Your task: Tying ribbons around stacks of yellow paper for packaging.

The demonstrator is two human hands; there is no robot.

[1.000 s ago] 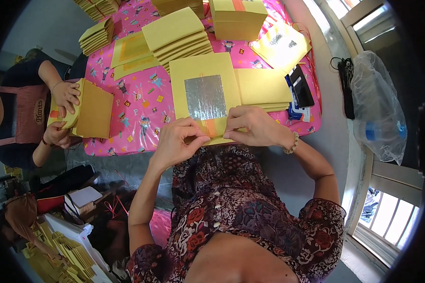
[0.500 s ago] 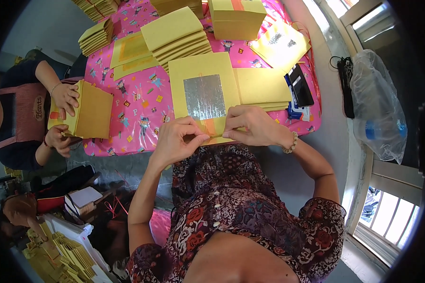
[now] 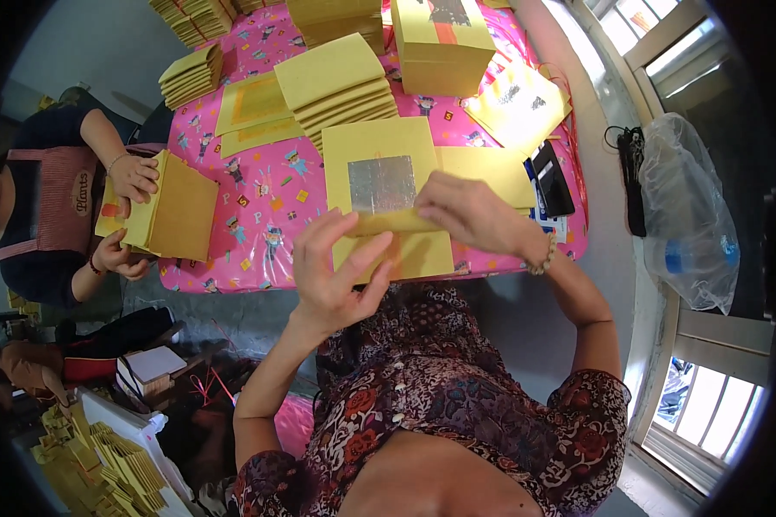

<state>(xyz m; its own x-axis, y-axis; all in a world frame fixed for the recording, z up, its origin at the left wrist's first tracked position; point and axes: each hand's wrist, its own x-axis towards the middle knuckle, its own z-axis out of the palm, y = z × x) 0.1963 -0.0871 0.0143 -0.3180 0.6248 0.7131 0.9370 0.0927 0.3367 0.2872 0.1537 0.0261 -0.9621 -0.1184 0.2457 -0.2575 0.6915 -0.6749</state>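
Note:
Both of my hands are on a yellow paper sheet with a silver foil square in its middle, lying at the near edge of a table under a pink patterned cloth. My left hand and my right hand pinch a folded strip of that sheet, lifted a little above its lower part. More yellow sheets lie under and beside it.
A stepped stack of yellow sheets and a yellow box stand behind. A black phone lies at the right edge. At the left a seated person's hands hold a thick yellow stack. A plastic bag sits right.
My hands have lifted the near edge of the sheet and folded it up toward the foil square. The person at the left still holds the stack.

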